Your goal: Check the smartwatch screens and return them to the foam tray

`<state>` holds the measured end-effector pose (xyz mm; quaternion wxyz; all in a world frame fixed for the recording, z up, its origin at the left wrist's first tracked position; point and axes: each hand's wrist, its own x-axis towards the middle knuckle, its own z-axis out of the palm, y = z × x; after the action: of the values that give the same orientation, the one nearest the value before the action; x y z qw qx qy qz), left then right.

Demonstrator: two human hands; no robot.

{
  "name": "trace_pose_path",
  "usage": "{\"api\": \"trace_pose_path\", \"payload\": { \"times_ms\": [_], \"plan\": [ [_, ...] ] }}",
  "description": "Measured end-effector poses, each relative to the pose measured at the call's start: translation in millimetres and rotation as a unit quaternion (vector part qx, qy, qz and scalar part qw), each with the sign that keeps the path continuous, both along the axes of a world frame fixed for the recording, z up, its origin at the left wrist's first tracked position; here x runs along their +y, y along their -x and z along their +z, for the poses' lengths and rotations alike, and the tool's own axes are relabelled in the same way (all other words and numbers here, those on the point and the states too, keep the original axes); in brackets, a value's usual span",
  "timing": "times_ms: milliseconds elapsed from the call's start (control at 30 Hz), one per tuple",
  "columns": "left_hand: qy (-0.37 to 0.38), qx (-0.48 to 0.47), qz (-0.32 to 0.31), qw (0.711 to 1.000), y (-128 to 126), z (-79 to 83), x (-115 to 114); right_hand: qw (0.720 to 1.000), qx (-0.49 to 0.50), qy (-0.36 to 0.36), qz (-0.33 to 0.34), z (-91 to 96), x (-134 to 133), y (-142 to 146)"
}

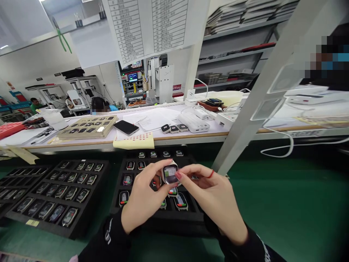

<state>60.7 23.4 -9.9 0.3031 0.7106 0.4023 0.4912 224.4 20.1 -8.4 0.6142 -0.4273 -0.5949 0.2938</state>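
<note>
A smartwatch [170,174] without a strap, its screen lit, is held up in front of me. My left hand [144,193] grips its left side between thumb and fingers. On the watch's right edge, my right hand [208,194] has thumb and index finger closed, the thumb over the screen's edge; a red band circles one finger. Below both hands is a black foam tray [152,217] with rows of similar watches, several with lit screens. Part of that tray is hidden by my hands.
More black trays of watches [51,191] stand to the left. On the bench shelf ahead lie a beige tray [85,129], a phone [125,127], three small watches [174,128] and a white power block [193,122]. A slanted metal post [247,112] rises at right. People sit beyond.
</note>
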Motion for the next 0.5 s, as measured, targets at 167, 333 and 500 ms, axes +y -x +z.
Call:
{"api": "trace_pose_path", "payload": {
  "times_ms": [167, 333, 500],
  "plan": [
    [-0.009, 0.006, -0.001, 1.0, -0.2, -0.2, -0.5, 1.0, -0.013, -0.008, 0.0, 1.2, -2.2, 1.5],
    [-0.01, 0.005, -0.001, 1.0, -0.6, -1.2, -0.5, 1.0, -0.004, -0.013, -0.004, 3.3, -1.7, 3.8],
    [-0.011, 0.0, -0.001, 1.0, -0.9, -1.4, -1.3, 1.0, 0.014, -0.021, -0.006, 1.0, -1.3, 4.8]
  ]
}}
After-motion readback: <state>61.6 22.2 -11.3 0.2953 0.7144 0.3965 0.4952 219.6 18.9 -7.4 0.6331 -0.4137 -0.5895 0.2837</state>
